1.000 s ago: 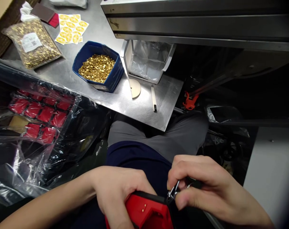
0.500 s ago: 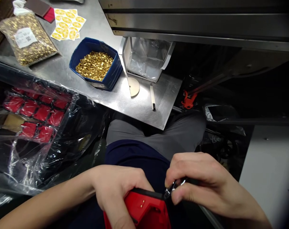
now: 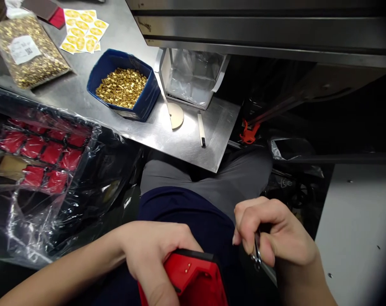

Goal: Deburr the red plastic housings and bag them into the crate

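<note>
My left hand (image 3: 157,259) is wrapped round a red plastic housing (image 3: 196,272) with a black edge strip, held low against my lap. Two small brass-coloured dots show on its face, and the lower part runs out of view. To the right of it, my right hand (image 3: 266,233) pinches a small shiny metal tool that looks like a nail clipper (image 3: 256,256). Its tip points down, apart from the housing, and the fingers cover most of it.
On the metal table (image 3: 193,148) stand a blue bin (image 3: 148,97) of brass pieces, a bag (image 3: 27,55) of the same, sticker sheets (image 3: 84,32), a round cream disc (image 3: 175,115), a cutter knife (image 3: 201,129) and a grey tray (image 3: 193,93). Plastic-lined red parts (image 3: 51,152) lie left.
My right hand has drawn the nail clipper away from the housing's corner, to the right, and turned it tip-down. My left hand keeps its hold. The whole view has shifted slightly.
</note>
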`<state>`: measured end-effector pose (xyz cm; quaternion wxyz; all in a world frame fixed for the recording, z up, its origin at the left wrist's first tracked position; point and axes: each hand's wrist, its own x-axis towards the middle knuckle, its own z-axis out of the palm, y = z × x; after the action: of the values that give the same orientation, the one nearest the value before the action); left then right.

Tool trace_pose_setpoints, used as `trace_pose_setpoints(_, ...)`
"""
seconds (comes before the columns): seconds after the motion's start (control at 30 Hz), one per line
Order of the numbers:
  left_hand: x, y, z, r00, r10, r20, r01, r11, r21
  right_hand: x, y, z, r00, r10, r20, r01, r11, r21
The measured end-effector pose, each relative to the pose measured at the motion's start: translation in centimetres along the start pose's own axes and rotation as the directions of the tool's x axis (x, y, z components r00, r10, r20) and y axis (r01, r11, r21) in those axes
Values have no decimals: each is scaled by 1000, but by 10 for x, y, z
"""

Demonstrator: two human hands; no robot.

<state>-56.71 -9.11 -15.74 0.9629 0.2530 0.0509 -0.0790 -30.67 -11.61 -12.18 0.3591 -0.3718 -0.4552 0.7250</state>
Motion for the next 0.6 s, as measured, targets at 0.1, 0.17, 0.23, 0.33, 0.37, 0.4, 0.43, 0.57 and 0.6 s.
trace_pose_setpoints(0.1,-1,2,-3,1000,-30,9,30,999,29,-1,1,8,1000,16,-25,-15,1000,16)
trace_pose_setpoints(0.17,-3,4,-4,997,-69,16,69,997,21,-2,-1,13,999,32,-23,-32,999,21)
trace_pose_setpoints(0.23,-3,5,-3,995,-99,20,100,995,-29,-4,-3,16,997,53,-49,-53,999,11)
trace_pose_setpoints(0.33,-3,4,1,998,-48,-50,40,986,-161,-11,-6,17,967,123,-221,-140,988,-61)
trace_pose_setpoints(0.37,-3,1,3,995,2,-98,-22,979,-203,-13,-6,16,946,145,-291,-181,978,-101)
trace_pose_setpoints(0.4,-3,-2,4,987,56,-152,-91,967,-236,-14,-7,16,925,158,-346,-219,965,-145)
trace_pose_setpoints(0.43,-3,-6,5,975,100,-199,-151,953,-263,-15,-7,17,909,158,-386,-248,949,-196)
trace_pose_setpoints(0.57,-5,-22,8,944,130,-303,-245,890,-383,-16,-9,27,901,75,-428,-286,843,-455)
trace_pose_setpoints(0.6,-5,-24,8,943,126,-308,-249,882,-401,-15,-10,31,907,44,-418,-279,807,-520)
